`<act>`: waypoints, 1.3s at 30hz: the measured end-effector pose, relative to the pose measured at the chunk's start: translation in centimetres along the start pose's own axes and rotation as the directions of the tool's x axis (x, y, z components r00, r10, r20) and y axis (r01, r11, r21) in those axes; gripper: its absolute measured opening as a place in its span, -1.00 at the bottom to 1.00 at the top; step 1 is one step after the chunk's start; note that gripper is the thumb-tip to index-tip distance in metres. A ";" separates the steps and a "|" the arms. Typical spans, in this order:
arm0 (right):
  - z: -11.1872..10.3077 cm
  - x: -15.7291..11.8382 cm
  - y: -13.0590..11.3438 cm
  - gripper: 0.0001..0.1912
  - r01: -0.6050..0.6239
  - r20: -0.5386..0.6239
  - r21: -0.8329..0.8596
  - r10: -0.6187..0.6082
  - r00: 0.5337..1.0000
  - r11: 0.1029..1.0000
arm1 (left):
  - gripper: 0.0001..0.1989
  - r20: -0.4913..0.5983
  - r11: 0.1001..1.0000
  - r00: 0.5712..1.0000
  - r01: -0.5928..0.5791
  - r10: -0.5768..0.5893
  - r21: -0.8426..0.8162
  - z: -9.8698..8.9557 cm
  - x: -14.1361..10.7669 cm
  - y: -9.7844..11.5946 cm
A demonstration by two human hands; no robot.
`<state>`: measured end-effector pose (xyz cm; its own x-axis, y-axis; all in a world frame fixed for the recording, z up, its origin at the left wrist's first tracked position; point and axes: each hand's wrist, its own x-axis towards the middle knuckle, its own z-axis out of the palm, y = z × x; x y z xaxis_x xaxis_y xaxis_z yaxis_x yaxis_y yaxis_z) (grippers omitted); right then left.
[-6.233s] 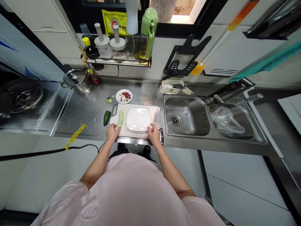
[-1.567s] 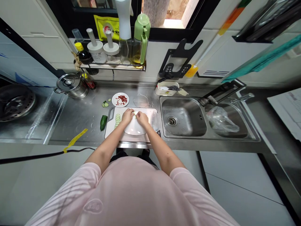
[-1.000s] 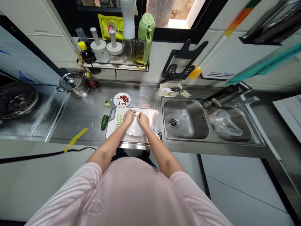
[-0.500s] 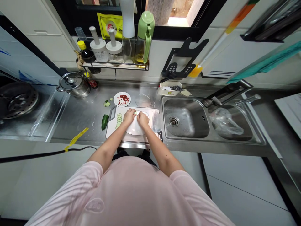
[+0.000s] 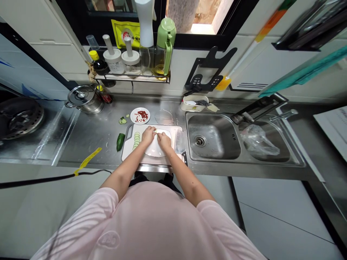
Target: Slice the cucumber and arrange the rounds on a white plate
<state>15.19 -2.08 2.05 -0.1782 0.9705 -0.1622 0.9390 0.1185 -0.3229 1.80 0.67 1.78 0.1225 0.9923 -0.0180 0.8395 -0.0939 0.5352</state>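
Note:
Both hands meet over the far side of a white plate point(image 5: 154, 151) lying on the cutting board point(image 5: 127, 153). My left hand point(image 5: 149, 135) and my right hand point(image 5: 164, 141) are closed, fingertips close together at a small pale-green piece point(image 5: 156, 131) that looks like a cucumber slice. The fingers hide most of it. Left of the plate, a row of overlapping cucumber slices point(image 5: 136, 139) lies on the board. A dark green cucumber piece point(image 5: 120, 142) rests on the counter beside the board. At the board's right edge shows a black knife handle point(image 5: 185, 158).
Behind the board stands a small plate point(image 5: 132, 117) with chopped red pieces point(image 5: 142, 115); cucumber scraps point(image 5: 123, 121) lie beside it. A steel sink point(image 5: 214, 151) is on the right, a lidded pot point(image 5: 86, 100) at the back left. Above runs a condiment shelf point(image 5: 130, 79).
The view has tilted slightly. My right hand has shifted a little, its fingers lying somewhat flatter; both hands stay together over the plate.

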 end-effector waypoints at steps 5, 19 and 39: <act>0.1 0.1 -0.3 -0.63 -0.008 0.002 -0.029 0.008 1.000 1.000 | -0.79 -0.014 0.999 1.000 -0.012 0.012 0.036 0.2 0.1 -0.2; -0.1 -0.4 -0.5 -0.56 0.002 0.028 -0.071 0.000 1.000 0.997 | -0.77 0.030 0.996 0.999 0.012 -0.015 0.088 -0.4 -0.1 0.3; -0.3 0.0 -0.6 -0.56 0.002 0.061 -0.105 0.004 0.998 0.994 | -0.78 0.033 0.996 0.999 -0.002 -0.001 0.085 -0.3 0.3 0.1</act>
<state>14.73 -2.04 2.52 -0.1917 0.9565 -0.2199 0.9643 0.1420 -0.2234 1.74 1.02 2.03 0.1387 0.9892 -0.0463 0.8811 -0.1019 0.4618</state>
